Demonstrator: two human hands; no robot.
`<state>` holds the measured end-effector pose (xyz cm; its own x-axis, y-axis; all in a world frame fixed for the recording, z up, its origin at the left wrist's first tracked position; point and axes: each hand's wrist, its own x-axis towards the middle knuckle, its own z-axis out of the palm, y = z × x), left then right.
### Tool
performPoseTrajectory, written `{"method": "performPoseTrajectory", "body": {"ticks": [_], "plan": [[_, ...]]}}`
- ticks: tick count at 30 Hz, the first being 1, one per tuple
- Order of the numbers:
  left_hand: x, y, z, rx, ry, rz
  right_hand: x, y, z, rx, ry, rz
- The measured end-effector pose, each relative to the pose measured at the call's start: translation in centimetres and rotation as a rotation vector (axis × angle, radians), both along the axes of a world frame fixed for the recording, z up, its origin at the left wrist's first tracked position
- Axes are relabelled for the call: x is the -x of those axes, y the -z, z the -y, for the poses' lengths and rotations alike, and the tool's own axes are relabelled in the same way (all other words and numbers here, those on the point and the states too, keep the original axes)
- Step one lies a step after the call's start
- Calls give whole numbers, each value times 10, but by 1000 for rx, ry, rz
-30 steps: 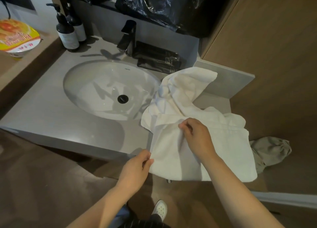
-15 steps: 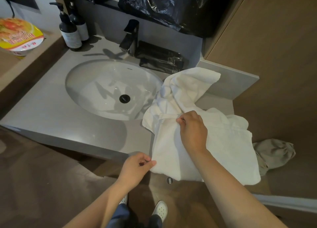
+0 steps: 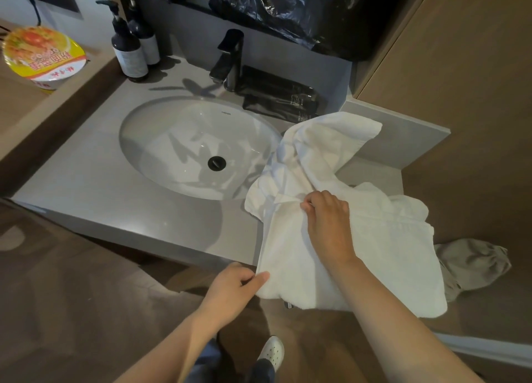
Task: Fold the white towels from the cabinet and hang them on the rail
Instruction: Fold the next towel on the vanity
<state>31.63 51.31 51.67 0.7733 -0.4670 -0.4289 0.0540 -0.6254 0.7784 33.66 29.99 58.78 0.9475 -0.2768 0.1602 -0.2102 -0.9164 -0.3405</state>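
A white towel (image 3: 383, 247) lies crumpled on the right end of the grey vanity counter (image 3: 95, 192), its near part hanging over the front edge. My right hand (image 3: 328, 224) pinches a fold near the towel's middle, on its left side. My left hand (image 3: 233, 290) grips the towel's lower left corner just below the counter edge. The upper part of the towel (image 3: 331, 140) is bunched beside the sink. No rail is in view.
An oval white sink (image 3: 184, 140) with a black faucet (image 3: 230, 57) fills the counter's middle. Two dark pump bottles (image 3: 129, 48) stand at the back left, a black pouch (image 3: 282, 100) behind the towel. A noodle bowl (image 3: 43, 57) sits left. A beige cloth (image 3: 472, 264) lies on the floor.
My right hand has slid up the towel away from me, dragging its pinched fold. My left hand keeps hold of the lower left corner and has dropped slightly.
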Motion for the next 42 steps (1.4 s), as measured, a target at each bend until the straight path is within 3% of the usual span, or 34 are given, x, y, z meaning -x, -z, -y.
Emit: {"method": "performPoseTrajectory", "body": {"ticks": [5, 9, 14, 16, 19, 23, 29, 35, 38, 42], "plan": [[7, 0, -6, 17, 75, -46, 17, -16, -2, -97, -89, -10], [11, -2, 2, 184, -99, -169, 29, -28, 7, -34, -167, -158], [21, -11, -4, 298, -255, -15, 26, -38, 6, -123, -236, -156], [30, -10, -12, 354, -258, -58, 23, -35, 7, -95, -268, -178], [41, -4, -13, 293, -228, -265, 9, -14, 5, 122, -288, -297], [40, 11, 2, 151, -336, -242, -3, 11, -3, 271, -273, -272], [34, 19, 14, 68, -310, -263, 2, 17, 0, 282, -363, -35], [26, 20, 17, -89, -245, -205, -5, 19, -1, 347, -317, -130], [22, 8, 26, -10, -359, -220, -4, 14, -5, 264, -261, -161], [18, -5, 35, 10, -463, -281, 28, -1, 17, 145, -189, 31]]}}
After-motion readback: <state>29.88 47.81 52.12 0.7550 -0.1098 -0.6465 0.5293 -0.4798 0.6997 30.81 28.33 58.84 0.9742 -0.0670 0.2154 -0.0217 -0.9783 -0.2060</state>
